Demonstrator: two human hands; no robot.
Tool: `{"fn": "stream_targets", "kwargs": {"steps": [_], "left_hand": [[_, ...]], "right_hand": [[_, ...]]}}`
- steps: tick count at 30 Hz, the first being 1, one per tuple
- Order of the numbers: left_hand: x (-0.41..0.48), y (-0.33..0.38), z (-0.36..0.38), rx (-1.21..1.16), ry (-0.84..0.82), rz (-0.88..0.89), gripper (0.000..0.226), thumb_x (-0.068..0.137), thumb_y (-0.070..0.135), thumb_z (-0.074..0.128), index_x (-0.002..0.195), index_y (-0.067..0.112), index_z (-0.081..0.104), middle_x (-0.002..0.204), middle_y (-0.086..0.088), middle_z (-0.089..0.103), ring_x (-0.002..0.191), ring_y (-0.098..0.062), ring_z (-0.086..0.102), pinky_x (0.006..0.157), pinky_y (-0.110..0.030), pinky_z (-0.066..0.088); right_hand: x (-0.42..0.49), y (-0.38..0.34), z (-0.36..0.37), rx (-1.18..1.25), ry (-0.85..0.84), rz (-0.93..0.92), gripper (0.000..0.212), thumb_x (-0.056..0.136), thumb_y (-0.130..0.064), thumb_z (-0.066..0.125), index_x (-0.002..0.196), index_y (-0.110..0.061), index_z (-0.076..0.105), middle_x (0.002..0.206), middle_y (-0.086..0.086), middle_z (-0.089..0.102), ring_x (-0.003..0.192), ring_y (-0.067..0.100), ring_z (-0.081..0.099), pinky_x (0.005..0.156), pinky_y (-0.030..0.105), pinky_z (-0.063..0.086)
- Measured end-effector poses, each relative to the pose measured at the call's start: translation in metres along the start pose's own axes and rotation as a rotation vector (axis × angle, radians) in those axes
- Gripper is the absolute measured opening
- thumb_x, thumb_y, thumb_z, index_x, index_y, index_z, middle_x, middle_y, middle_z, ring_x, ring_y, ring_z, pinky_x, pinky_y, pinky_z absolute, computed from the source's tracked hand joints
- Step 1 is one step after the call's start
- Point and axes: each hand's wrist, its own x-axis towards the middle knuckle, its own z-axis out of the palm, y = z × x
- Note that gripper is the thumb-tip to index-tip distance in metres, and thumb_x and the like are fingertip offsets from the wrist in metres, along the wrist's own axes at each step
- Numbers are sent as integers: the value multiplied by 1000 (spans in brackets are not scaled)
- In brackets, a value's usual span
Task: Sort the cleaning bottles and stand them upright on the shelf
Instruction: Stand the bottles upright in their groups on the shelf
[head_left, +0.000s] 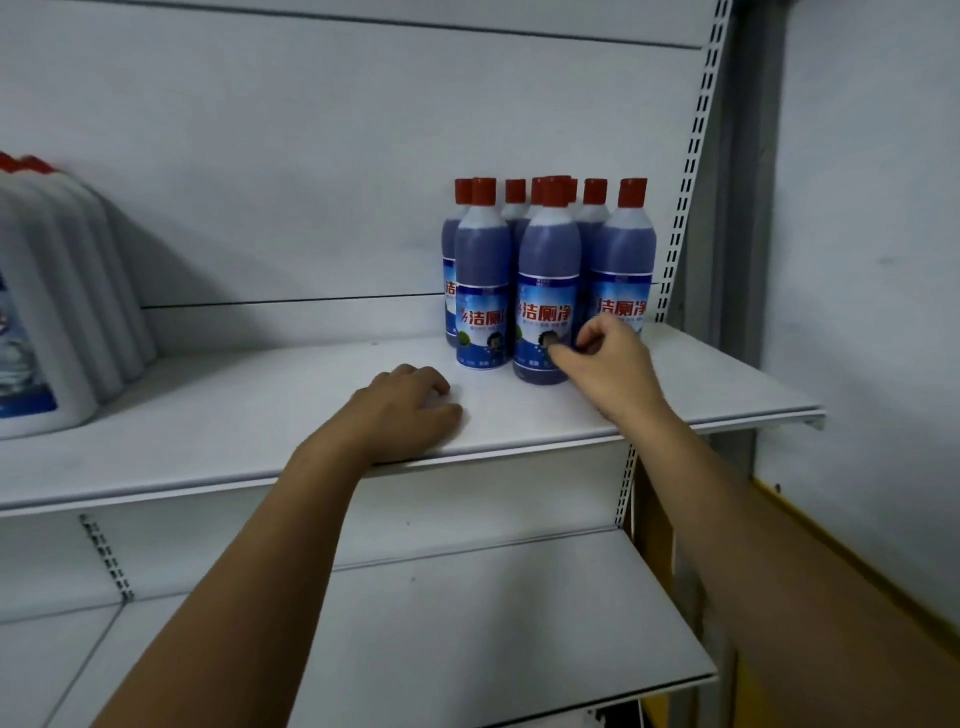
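Several blue cleaning bottles (550, 280) with red caps stand upright in a tight cluster at the right end of the white shelf (260, 426). The front bottle (545, 312) stands nearest the shelf edge. My right hand (608, 369) is at that bottle's lower right side, its fingers loosely curled. The thumb tip touches the label and the fingers do not wrap the bottle. Left of the cluster, my left hand (410, 410) rests on the shelf near its front edge with fingers loosely curled, holding nothing.
Large white jugs (57, 312) with red caps and blue labels stand in a row at the shelf's left end. Bare shelf lies between them and the bottles. A lower shelf (467, 623) sits below. A slotted upright (685, 171) and a wall bound the right side.
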Motion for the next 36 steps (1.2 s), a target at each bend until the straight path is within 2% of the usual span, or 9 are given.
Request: {"fn": "stream_targets", "kwargs": {"steps": [3, 6, 11, 15, 19, 21, 24, 31, 36], "left_hand": [[9, 8, -12, -132, 8, -64, 62, 92, 54, 57, 143, 21, 42, 144, -8, 51, 123, -24, 53, 101, -37, 42], [27, 23, -27, -327, 73, -88, 84, 88, 54, 65, 152, 17, 25, 155, -11, 37, 133, -28, 46, 100, -39, 41], [64, 48, -38, -591, 108, -101, 101, 82, 48, 74, 153, 11, 14, 157, -11, 32, 135, -26, 43, 92, -35, 42], [91, 50, -21, -747, 103, -39, 100, 75, 37, 83, 147, 12, 18, 141, -7, 47, 118, -18, 53, 87, -31, 50], [105, 38, 2, -800, 146, 60, 100, 69, 33, 87, 145, 18, 23, 118, 10, 54, 105, -5, 60, 76, -18, 55], [107, 37, 5, -832, 142, 76, 101, 66, 36, 86, 145, 20, 25, 117, 13, 55, 102, -2, 60, 66, -12, 52], [110, 34, 7, -854, 145, 92, 110, 57, 43, 86, 146, 22, 25, 123, 9, 56, 106, -6, 61, 70, -16, 53], [114, 28, 11, -810, 132, 115, 110, 60, 40, 85, 148, 24, 21, 127, 6, 55, 108, -7, 60, 78, -20, 53], [115, 27, 12, -791, 149, 121, 103, 67, 32, 85, 148, 23, 22, 124, 8, 54, 105, -4, 60, 75, -16, 52]], "right_hand": [[11, 8, -16, 180, 263, -6, 51, 76, -28, 80, 109, -16, 43, 116, 5, 50, 101, 17, 54, 76, 19, 44], [36, 20, -34, 195, 307, 61, 79, 71, -32, 85, 130, -19, 34, 135, 5, 37, 122, 20, 45, 97, 30, 45], [72, 33, -54, 164, -63, 166, 126, 61, -40, 89, 153, -30, 3, 160, 8, 20, 143, 29, 30, 113, 49, 33], [87, 47, -52, 246, -249, 200, 151, 29, -59, 92, 152, -36, 9, 150, 7, 42, 132, 27, 48, 108, 56, 41], [91, 65, -40, 317, -394, 111, 117, 39, -48, 97, 139, -24, 41, 125, 3, 65, 114, 22, 64, 102, 51, 48], [89, 62, -40, 332, -433, 78, 98, 48, -38, 95, 133, -21, 49, 120, 2, 67, 111, 20, 65, 102, 48, 49], [90, 64, -39, 314, -465, 55, 77, 60, -28, 88, 129, -21, 55, 117, 0, 70, 109, 17, 65, 101, 44, 49], [89, 66, -37, 297, -456, 31, 60, 73, -17, 83, 126, -18, 57, 112, -3, 70, 104, 13, 66, 83, 24, 51], [92, 68, -35, 275, -454, 33, 65, 70, -24, 86, 128, -22, 56, 114, -3, 70, 104, 13, 66, 88, 29, 52]]}}
